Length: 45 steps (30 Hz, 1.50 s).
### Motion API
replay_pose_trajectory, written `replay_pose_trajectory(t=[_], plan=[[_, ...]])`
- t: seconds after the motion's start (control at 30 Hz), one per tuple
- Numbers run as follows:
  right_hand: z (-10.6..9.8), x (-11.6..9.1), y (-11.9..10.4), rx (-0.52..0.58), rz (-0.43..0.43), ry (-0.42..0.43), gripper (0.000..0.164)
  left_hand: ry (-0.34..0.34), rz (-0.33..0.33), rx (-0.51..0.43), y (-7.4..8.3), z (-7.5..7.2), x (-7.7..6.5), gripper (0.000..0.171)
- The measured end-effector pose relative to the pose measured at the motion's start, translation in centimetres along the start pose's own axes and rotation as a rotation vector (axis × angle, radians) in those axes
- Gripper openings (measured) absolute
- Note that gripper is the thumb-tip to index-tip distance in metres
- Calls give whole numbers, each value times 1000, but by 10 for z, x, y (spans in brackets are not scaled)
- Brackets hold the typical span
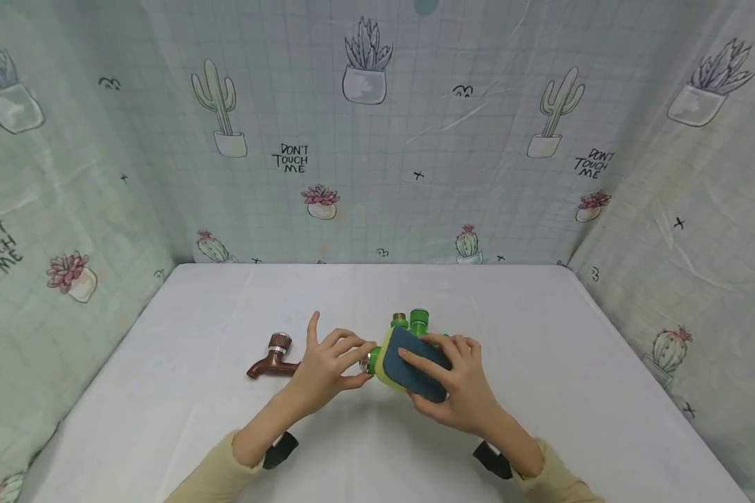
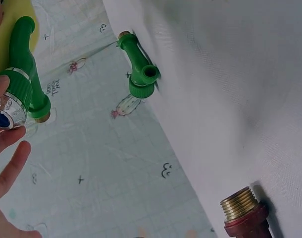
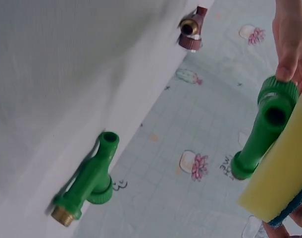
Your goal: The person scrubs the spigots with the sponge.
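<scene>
Green tap [image 3: 259,139], one, with silver-faced knob and brass-coloured end: held above the white counter [image 1: 195,314], between the two hands. Left hand [image 1: 327,367]: thumb and fingertip pinched on the knob end, other fingers spread. Sponge [image 1: 409,377], one, yellow with dark blue face: yellow side against the tap. Right hand [image 1: 462,381]: curled round the sponge, fingers across its blue face. Second green tap [image 3: 91,173], one: on the counter behind the sponge. Brown tap [image 1: 273,365], one: on the counter, beside the left hand, knob up. Backdrop: cactus-print cloth [image 1: 377,140].
</scene>
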State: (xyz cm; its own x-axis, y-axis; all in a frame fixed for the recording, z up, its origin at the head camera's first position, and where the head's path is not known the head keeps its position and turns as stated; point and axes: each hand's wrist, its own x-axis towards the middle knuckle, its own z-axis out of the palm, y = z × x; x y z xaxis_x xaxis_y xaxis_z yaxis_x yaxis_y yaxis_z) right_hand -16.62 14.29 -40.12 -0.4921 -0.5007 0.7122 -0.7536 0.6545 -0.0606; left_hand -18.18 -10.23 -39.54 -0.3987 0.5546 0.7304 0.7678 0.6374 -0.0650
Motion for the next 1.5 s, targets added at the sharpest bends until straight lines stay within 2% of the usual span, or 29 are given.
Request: replay_pose_trajectory(t=[0.37,0.57,0.8,1.13,1.3,1.5], plan=[[-6,8,19,-62,5,44,46,-22,7,-137,7,-4,-4,46],[-7,11,25,-102,9,49,47,-29,22,-149,10,-4,-6,47],[-12,7,22,-47,7,6,47,-32,10,-153,11,-7,-7,46],[-10,1,16,-28,-44,61,45,-29,-6,-141,8,-9,-2,46],[-11,-3,13,10,-86,60,46,-13,-32,-157,5,-11,0,46],[-17,-7,9,97,-127,-4,45,-4,-50,-173,2,-12,-1,47]])
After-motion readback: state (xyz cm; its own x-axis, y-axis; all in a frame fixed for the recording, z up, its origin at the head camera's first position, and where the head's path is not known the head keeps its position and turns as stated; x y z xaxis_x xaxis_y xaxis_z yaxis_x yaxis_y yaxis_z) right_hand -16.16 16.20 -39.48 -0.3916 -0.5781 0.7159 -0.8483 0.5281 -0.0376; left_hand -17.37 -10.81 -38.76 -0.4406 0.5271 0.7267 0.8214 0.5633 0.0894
